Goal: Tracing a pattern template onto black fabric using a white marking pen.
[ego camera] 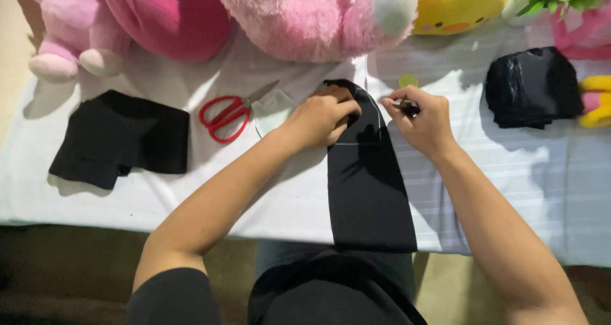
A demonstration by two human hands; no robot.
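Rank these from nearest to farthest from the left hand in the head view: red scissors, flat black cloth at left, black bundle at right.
From the left hand:
1. Red scissors, just to its left.
2. Flat black cloth, farther left, near the table's left edge.
3. Black bundle, far right, beyond the right hand.

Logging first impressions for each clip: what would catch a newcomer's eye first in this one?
Probably the pink plush toys crowding the far edge of the white cloth. Next, the black strip running down the middle, pinned by the left hand while the right hand holds a small dark marker at its top. The red scissors lie open just left of the hands.
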